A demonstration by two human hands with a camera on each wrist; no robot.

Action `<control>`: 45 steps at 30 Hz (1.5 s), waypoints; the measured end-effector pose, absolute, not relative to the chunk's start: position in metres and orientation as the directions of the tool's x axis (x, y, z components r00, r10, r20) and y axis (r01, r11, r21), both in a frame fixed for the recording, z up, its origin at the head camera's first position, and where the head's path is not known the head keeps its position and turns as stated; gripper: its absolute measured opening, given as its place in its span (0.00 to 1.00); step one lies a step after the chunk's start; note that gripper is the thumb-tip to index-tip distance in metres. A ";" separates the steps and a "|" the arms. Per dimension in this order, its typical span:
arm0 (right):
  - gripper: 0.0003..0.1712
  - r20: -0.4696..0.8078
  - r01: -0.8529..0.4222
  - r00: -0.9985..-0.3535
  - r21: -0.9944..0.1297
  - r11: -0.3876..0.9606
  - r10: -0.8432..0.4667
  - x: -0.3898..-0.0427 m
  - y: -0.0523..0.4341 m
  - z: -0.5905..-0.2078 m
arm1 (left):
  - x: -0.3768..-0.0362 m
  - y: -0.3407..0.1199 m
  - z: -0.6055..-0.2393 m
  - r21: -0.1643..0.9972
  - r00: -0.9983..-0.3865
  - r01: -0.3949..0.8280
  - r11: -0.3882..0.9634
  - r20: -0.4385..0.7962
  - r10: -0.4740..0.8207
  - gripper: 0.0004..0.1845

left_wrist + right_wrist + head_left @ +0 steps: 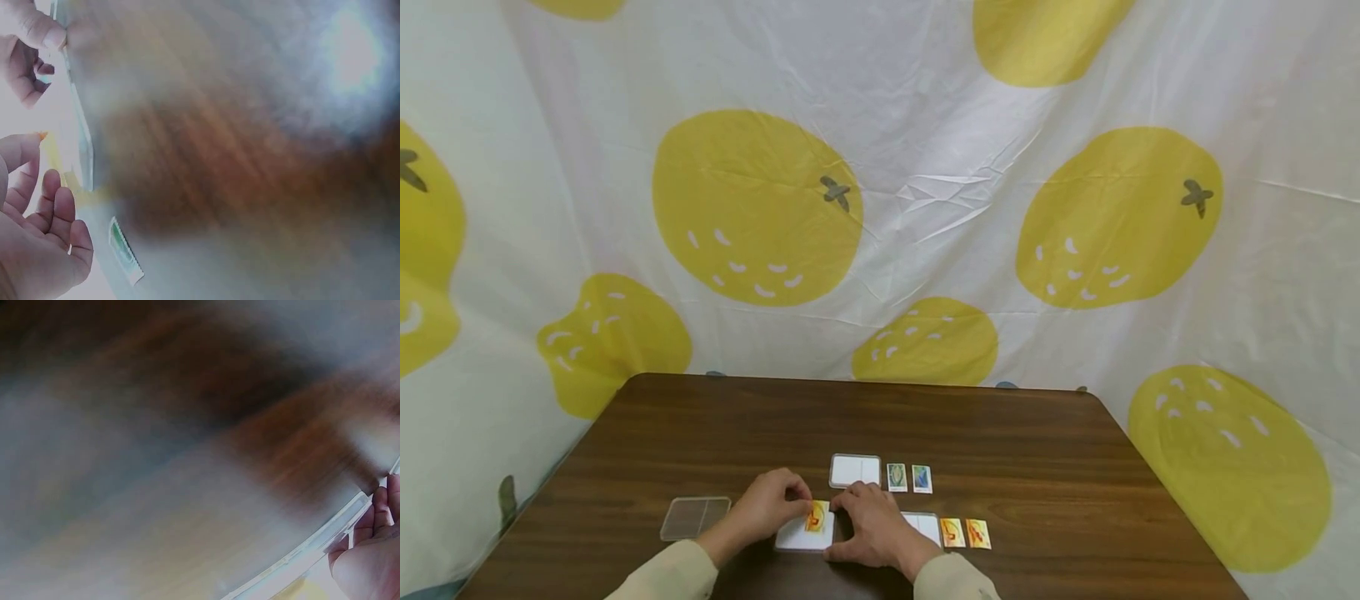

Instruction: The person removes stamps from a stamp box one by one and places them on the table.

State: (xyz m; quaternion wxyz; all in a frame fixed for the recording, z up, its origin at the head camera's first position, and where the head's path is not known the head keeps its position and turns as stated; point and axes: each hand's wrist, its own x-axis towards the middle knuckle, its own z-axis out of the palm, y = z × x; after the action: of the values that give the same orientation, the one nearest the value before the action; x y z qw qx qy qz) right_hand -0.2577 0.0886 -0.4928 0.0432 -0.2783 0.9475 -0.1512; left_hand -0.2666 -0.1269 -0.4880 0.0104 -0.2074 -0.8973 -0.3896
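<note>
My left hand pinches an orange-and-yellow postage stamp between thumb and forefinger, over a flat clear case with a white insert. In the left wrist view a small orange edge of the stamp shows at the fingertips, and the other fingers curl loosely. At the case's right side my right hand grips it, thumb at the near corner and fingers at the far one. The right wrist view catches those fingers along the case's clear rim.
Left of my hands lies an empty clear case half. Behind them is another white-lined case with two blue-green stamps beside it. My right hand partly covers a third case, with two orange stamps to its right.
</note>
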 end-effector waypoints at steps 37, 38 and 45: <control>0.33 0.018 -0.531 -0.834 -0.303 0.792 -0.552 -0.257 0.089 -0.495 | -0.271 -0.176 -0.460 0.810 -0.971 0.170 0.561 0.040 0.236 0.04; 0.33 0.020 -0.533 -0.833 -0.302 0.791 -0.554 -0.258 0.089 -0.495 | -0.271 -0.178 -0.461 0.810 -0.971 0.166 0.563 0.035 0.237 0.05; 0.33 0.033 -0.536 -0.833 -0.303 0.788 -0.553 -0.257 0.092 -0.494 | -0.269 -0.187 -0.463 0.811 -0.964 0.173 0.558 0.024 0.265 0.05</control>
State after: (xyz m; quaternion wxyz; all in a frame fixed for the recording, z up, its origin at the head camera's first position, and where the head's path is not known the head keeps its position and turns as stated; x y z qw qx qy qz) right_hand -0.2575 0.0916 -0.4937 0.0285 -0.2880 0.9452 -0.1513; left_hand -0.2692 -0.1869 -0.4634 -0.0505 -0.1244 -0.8813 -0.4531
